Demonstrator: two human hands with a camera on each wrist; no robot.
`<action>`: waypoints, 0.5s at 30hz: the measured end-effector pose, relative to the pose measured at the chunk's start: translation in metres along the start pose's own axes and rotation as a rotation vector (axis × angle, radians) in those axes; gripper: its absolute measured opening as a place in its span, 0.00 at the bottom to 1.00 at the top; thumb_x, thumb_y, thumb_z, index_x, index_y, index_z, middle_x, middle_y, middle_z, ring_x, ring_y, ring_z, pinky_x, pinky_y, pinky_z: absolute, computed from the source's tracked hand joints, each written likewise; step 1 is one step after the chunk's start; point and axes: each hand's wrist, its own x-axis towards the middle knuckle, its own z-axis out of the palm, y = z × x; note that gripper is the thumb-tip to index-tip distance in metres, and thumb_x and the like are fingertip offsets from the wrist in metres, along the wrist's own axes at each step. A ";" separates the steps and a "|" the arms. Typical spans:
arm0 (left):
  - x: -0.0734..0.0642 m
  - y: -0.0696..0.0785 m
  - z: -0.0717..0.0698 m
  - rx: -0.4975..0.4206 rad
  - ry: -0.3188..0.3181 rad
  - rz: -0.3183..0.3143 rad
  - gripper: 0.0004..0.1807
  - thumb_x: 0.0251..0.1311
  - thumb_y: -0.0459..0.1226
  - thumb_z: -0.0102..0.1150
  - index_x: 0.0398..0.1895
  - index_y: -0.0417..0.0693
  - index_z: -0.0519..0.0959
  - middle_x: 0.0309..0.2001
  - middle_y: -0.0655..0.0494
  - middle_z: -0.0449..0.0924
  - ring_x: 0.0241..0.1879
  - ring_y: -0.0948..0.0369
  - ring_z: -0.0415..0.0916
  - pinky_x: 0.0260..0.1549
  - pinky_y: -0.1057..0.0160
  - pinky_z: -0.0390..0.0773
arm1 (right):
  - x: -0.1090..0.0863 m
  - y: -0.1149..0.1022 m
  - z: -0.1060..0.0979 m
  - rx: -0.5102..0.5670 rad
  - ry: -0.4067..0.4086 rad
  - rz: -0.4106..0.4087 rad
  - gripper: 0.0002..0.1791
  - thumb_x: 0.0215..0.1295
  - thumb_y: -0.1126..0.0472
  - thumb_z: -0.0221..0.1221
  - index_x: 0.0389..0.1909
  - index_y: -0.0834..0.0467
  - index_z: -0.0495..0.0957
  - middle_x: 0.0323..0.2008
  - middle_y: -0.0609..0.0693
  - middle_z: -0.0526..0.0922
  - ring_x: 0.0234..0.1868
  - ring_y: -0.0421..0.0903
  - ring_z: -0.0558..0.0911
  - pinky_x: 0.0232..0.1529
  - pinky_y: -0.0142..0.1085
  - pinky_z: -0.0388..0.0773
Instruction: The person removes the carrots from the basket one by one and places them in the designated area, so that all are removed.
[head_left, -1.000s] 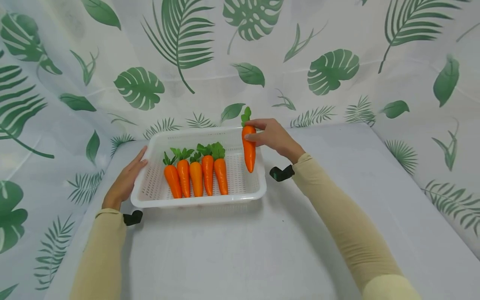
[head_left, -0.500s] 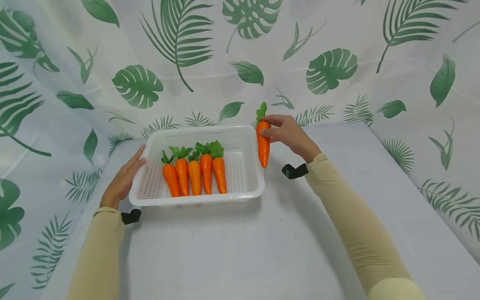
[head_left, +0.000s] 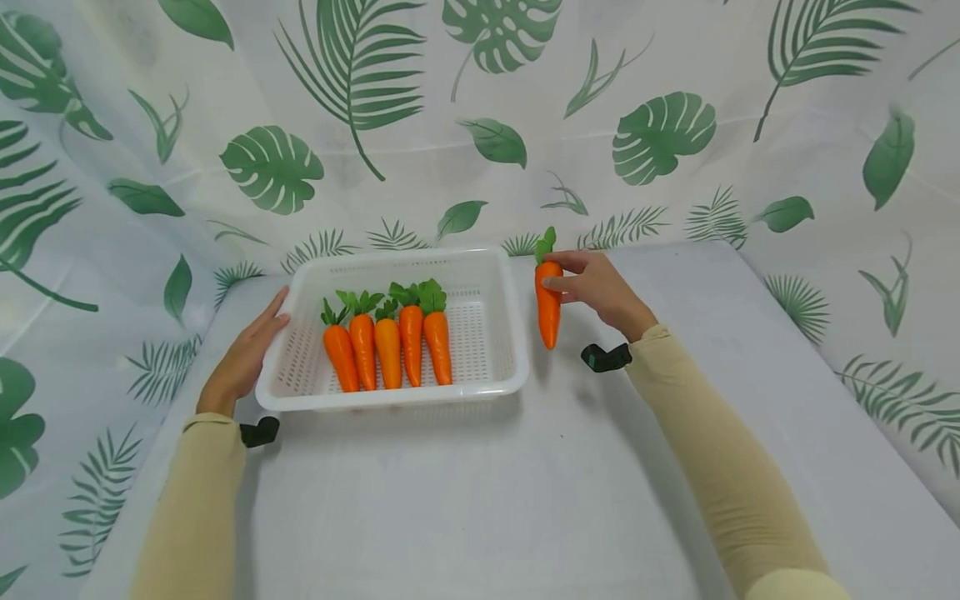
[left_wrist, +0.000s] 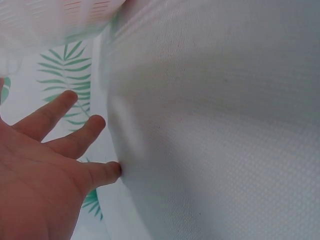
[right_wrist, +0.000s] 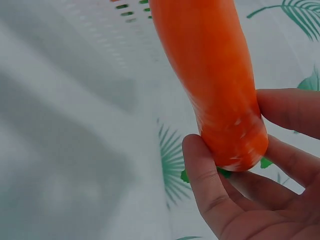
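Note:
Between thumb and fingers my right hand [head_left: 600,287] pinches a carrot [head_left: 549,312] near its leafy top, just right of the basket, with the tip pointing down. The right wrist view shows this carrot [right_wrist: 210,75] close up, thumb on one side and fingers on the other. A white perforated plastic basket [head_left: 390,400] holds several orange carrots [head_left: 387,354] side by side, green tops toward the back. At the basket's left side rests my left hand [head_left: 243,358], fingers straight along the rim. In the left wrist view that hand's fingers [left_wrist: 75,142] are spread below the basket wall [left_wrist: 55,25].
A white cloth covers the table [head_left: 450,500]. Behind and to the sides hangs a white curtain [head_left: 555,183] printed with green leaves. A small black device [head_left: 606,358] sits at the right wrist, another black device [head_left: 260,432] at the left wrist.
My right hand has carried the carrot rightward from over the basket, past its right rim, then lowered it toward the table. The left hand has stayed at the basket's left side.

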 end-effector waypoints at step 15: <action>-0.001 -0.001 -0.003 0.014 -0.009 0.044 0.37 0.86 0.58 0.37 0.88 0.75 0.36 0.86 0.46 0.47 0.59 0.57 0.72 0.48 0.70 0.81 | 0.008 0.037 0.019 0.002 -0.041 0.018 0.30 0.77 0.62 0.62 0.77 0.61 0.72 0.77 0.60 0.69 0.69 0.60 0.73 0.70 0.55 0.71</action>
